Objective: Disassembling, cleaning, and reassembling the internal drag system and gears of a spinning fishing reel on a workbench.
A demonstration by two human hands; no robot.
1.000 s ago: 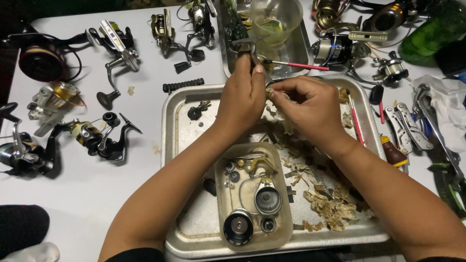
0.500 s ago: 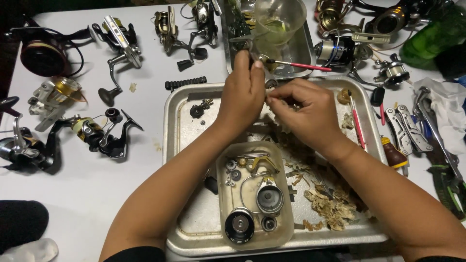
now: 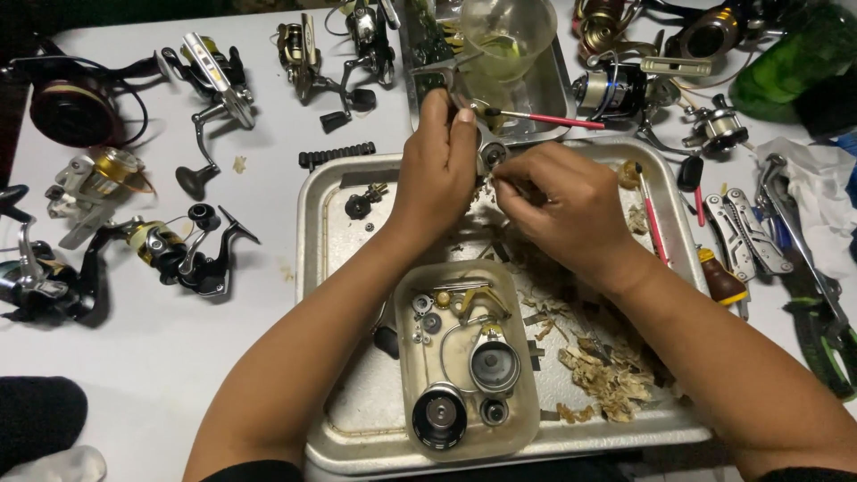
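Fishing reels (image 3: 183, 254) lie on the white table to your left. Your left hand (image 3: 437, 170) is closed around a small metal reel part (image 3: 489, 153), held above the far edge of the metal tray (image 3: 339, 419). Your right hand (image 3: 558, 205) has its fingertips pinched together against that same part. A multi-tool (image 3: 745, 236) lies at far right.

arms: bare forearms | sleeves: dark, black edge near elbows | hands: no gloves
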